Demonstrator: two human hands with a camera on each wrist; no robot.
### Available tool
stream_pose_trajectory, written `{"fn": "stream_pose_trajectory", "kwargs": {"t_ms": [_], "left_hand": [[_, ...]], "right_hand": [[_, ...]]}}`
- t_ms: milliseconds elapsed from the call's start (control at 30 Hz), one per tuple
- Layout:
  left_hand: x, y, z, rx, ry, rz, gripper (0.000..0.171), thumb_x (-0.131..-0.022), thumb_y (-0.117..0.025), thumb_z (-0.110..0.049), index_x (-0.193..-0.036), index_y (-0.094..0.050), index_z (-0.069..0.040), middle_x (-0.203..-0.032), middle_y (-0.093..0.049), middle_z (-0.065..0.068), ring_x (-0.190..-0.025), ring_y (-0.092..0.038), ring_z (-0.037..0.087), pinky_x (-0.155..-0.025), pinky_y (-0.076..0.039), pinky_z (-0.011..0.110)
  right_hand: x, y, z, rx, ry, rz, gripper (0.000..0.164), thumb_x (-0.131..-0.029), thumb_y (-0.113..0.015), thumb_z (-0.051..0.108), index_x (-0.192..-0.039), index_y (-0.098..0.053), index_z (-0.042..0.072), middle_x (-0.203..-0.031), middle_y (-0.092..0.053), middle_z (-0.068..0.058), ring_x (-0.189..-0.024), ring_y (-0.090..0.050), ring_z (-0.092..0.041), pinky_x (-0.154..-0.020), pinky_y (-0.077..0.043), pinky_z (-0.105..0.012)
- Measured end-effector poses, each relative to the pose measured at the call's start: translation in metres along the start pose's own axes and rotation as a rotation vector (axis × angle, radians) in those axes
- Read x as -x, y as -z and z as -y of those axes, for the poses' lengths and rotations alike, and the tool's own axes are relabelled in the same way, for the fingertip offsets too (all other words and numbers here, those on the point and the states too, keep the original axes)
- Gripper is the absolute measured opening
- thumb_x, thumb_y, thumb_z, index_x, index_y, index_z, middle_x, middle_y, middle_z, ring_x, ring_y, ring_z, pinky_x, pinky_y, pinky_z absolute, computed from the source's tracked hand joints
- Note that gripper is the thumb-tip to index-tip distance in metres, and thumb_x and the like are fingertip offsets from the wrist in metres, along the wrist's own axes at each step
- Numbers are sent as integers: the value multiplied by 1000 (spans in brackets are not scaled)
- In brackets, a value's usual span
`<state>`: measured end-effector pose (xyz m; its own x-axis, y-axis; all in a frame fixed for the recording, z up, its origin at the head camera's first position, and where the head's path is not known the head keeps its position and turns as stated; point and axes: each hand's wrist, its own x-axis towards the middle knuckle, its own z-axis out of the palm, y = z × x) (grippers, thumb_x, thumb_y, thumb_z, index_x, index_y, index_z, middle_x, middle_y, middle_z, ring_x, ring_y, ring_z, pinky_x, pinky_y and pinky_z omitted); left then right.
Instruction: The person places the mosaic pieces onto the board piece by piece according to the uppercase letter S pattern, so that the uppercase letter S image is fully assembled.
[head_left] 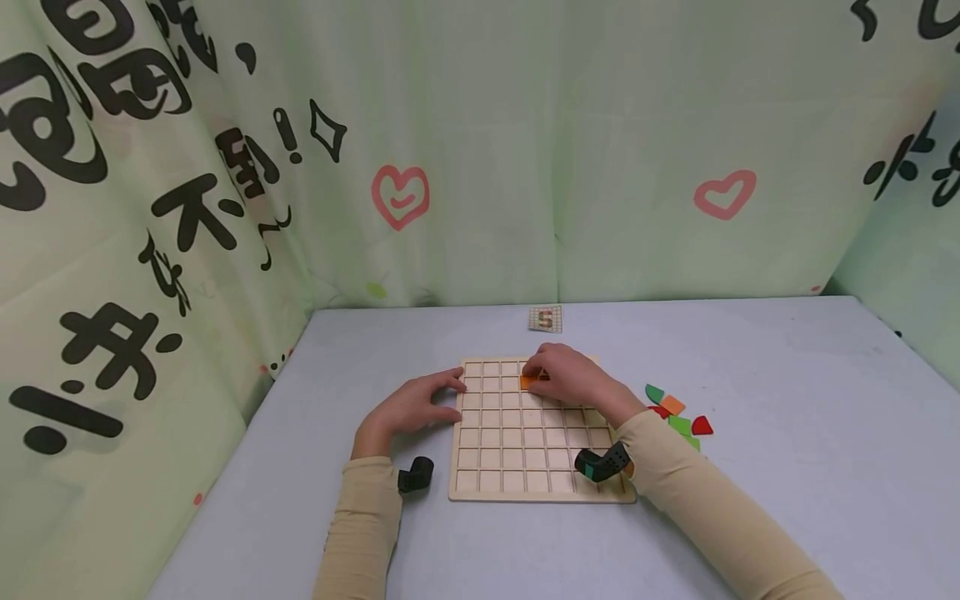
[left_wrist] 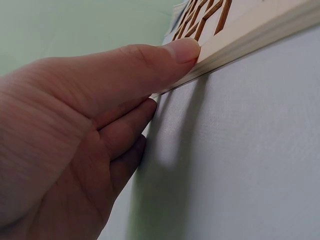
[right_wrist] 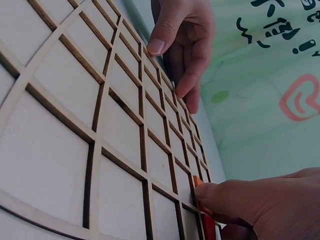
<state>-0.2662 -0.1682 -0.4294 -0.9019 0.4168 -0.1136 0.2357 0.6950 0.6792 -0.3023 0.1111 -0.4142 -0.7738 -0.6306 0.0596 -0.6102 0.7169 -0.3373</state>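
A square wooden grid board [head_left: 491, 437] lies on the table. My left hand [head_left: 414, 406] touches its left edge with fairly straight fingers; in the left wrist view the thumb [left_wrist: 165, 59] rests against the wooden rim. Over the far rows of the board, my right hand [head_left: 572, 375] pinches a small orange block [head_left: 527, 382]. The right wrist view shows that orange block [right_wrist: 198, 186] under the thumb at a grid cell, with a red block [right_wrist: 208, 227] beside it. The other right fingers are mostly hidden behind the thumb.
Several loose green, red and orange blocks [head_left: 679, 425] lie right of the board, partly behind the right sleeve. A small pattern card [head_left: 545, 319] sits near the table's far edge. Printed pale-green curtains [head_left: 487, 167] hang behind and beside the table [head_left: 787, 467].
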Motion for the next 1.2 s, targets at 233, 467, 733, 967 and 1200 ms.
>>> {"fn": "stream_pose_trajectory", "kwargs": {"t_ms": [233,467,733,967,1200], "left_hand": [[0,-1,-1,4,9,-2,34,-88,-77,-15,-120,-66,-11,-160,-40,4,-150,-34,27,-122,-31,45],[0,0,-2,-5,5,-3,35,-88,-77,-15,-121,-66,-11,-160,-41,4,-150,-34,28,-122,-31,45],[-1,0,-1,-1,0,7,35,-88,-77,-15,-121,-66,-11,-160,-41,4,-150,-34,28,-122,-31,45],[1,1,-1,-6,-5,9,35,-88,-76,-14,-121,-66,-10,-160,-41,4,-150,-35,27,-122,-32,44],[2,2,0,-8,-18,14,36,-88,-76,-15,-123,-65,-10,-160,-41,5,-149,-35,27,-121,-32,45]], "right_hand": [[2,1,0,1,-10,-13,19,-92,-72,13,-107,-74,2,-96,-68,-8,-85,-58,-19,-79,-53,-35],[4,3,-1,-22,-18,-30,20,-93,-71,14,-109,-75,3,-99,-69,-8,-89,-61,-20,-82,-54,-38],[24,18,-13,-157,-130,-59,29,-96,-64,14,-120,-69,-2,-112,-70,-14,-101,-65,-28,-91,-56,-45],[57,40,-39,-203,-261,-126,34,-98,-64,18,-124,-66,-4,-114,-69,-18,-104,-65,-31,-92,-56,-49],[87,63,-68,-184,-346,-118,39,-97,-65,21,-126,-64,-5,-118,-68,-22,-106,-62,-36,-92,-55,-53]]}}
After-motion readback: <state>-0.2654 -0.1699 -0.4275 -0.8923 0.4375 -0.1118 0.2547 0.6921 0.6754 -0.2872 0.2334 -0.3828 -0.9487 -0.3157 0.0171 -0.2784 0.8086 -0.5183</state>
